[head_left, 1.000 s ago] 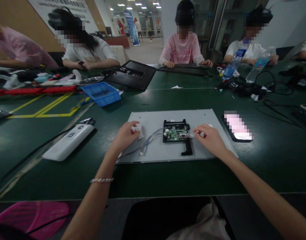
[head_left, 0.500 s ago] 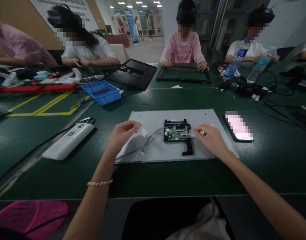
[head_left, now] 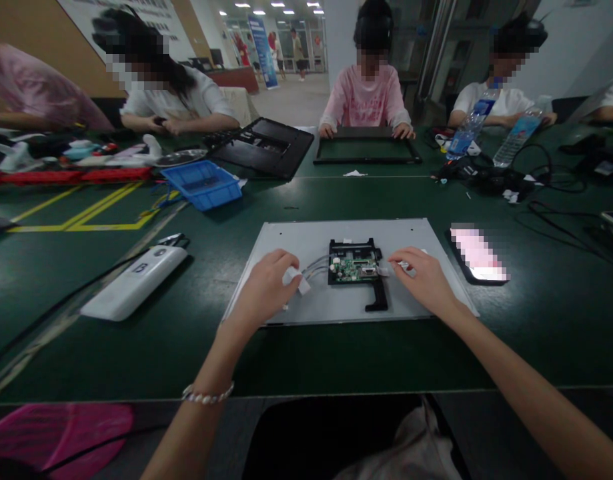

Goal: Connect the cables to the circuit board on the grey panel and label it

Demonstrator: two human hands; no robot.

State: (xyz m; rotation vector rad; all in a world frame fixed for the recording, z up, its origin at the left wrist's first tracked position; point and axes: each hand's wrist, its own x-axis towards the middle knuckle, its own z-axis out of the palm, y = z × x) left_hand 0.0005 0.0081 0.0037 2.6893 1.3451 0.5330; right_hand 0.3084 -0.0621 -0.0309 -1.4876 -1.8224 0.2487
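Note:
A grey-white flat panel (head_left: 306, 233) lies on the green table in front of me. On its middle sits a black bracket (head_left: 377, 293) carrying a green circuit board (head_left: 353, 268). Grey cables (head_left: 316, 265) run left from the board and pass behind my left hand (head_left: 272, 283), whose closed fingers pinch a small white strip of tape or paper (head_left: 303, 285) over them. At the board's right edge, my right hand (head_left: 421, 275) has thumb and forefinger pinched together near a small pale tab (head_left: 383, 271). What lies between those fingers is too small to make out.
A phone (head_left: 479, 257) lies right of the panel, and a white power bank (head_left: 136, 283) with a cable lies left. Farther off are a blue tray (head_left: 203, 187), a black housing (head_left: 266, 148), and a black frame (head_left: 366, 160) under a co-worker's hands. Bottles (head_left: 473, 123) and cables stand at right.
My left hand has moved right and slightly down, bringing the white strip over the cables. My right hand stays in nearly the same spot by the board.

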